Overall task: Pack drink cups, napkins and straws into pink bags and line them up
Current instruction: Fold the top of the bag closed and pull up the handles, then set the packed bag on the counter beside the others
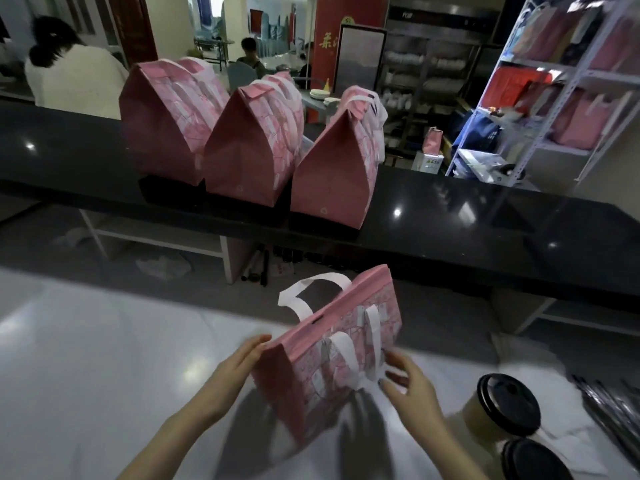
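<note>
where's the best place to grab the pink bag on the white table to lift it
Take the pink bag by its white handles, from above: one loop stands clear over the top edge, the other droops down the front face and needs gathering up first.

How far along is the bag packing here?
Done: three closed pink bags stand in a row on the black counter. In hand: a fourth bag on the white table, left hand touching its end, right hand by its side; its contents are hidden. Left: two lidded cups beside it sit unpacked, and that bag must join the row.
</note>
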`<state>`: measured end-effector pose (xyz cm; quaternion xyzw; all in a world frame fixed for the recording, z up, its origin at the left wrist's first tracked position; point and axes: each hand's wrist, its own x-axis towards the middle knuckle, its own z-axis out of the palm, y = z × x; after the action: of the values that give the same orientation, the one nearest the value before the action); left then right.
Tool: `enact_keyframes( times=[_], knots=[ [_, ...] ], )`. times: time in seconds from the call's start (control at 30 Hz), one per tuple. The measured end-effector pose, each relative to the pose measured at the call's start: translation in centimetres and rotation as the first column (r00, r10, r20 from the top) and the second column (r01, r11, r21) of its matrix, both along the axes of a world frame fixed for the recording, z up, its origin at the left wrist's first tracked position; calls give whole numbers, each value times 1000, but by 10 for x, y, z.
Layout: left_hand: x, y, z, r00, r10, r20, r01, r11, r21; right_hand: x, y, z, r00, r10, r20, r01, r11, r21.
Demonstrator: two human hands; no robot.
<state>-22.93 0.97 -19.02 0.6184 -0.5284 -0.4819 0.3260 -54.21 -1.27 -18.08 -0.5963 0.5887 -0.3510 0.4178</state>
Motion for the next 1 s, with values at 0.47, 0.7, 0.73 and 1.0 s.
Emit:
enact_keyframes(
  times=[0.47,0.7,0.73,1.0],
  knots=[
    [-19,83,-25,992,68,107,-31,951,-309,80,103,4,955,148,256,-179,979,101],
    [-14,158,6,988,153,-10,-145,910,-388,95,161,19,960,196,198,-194,981,-29],
    [-12,169,11,985,173,-15,-164,900,-405,97,169,20,955,216,205,-211,976,-46],
    [37,243,56,924,381,-34,-350,806,-478,152,209,57,901,378,213,-345,922,-178]
  ],
)
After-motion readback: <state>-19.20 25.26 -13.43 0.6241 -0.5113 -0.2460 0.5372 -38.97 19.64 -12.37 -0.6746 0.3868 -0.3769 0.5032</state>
